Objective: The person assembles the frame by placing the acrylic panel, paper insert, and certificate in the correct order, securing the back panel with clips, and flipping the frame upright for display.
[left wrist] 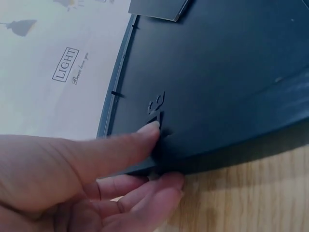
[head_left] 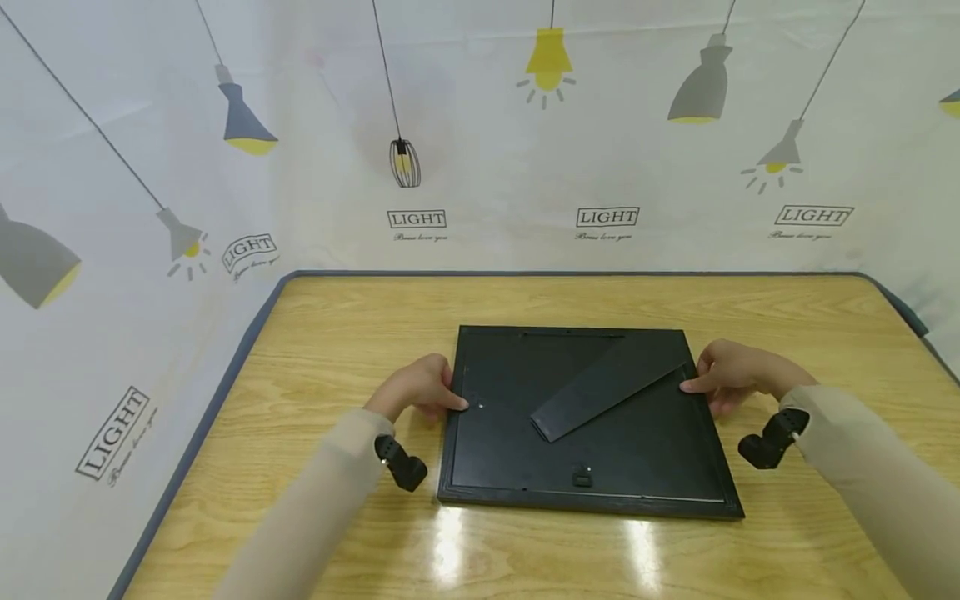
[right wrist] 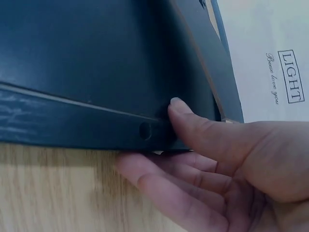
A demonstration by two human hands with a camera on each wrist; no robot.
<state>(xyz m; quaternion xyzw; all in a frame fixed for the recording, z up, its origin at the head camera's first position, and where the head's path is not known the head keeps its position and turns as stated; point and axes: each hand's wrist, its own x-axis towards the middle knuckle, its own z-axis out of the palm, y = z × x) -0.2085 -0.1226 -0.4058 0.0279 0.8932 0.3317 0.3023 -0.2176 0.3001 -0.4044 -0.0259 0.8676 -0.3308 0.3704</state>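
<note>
A black picture frame (head_left: 502, 450) is held back side up over the wooden table, its easel stand (head_left: 600, 392) lying slantwise across the backing. My left hand (head_left: 422, 387) grips its left edge, thumb on the back and fingers beneath. In the left wrist view the thumb of the left hand (left wrist: 87, 164) lies beside a small metal hanger (left wrist: 155, 107). On the opposite edge my right hand (head_left: 738, 375) grips the frame the same way. The right wrist view shows the right hand (right wrist: 227, 164) with its thumb on the backing and fingers under the rim. The front of the frame is hidden.
The wooden table (head_left: 345, 333) has a blue-grey edge. Behind it and to the left hangs a white sheet (head_left: 495, 167) printed with lamps and the word LIGHT. A black wrist device (head_left: 401, 462) sits on the left sleeve and another (head_left: 772, 440) on the right.
</note>
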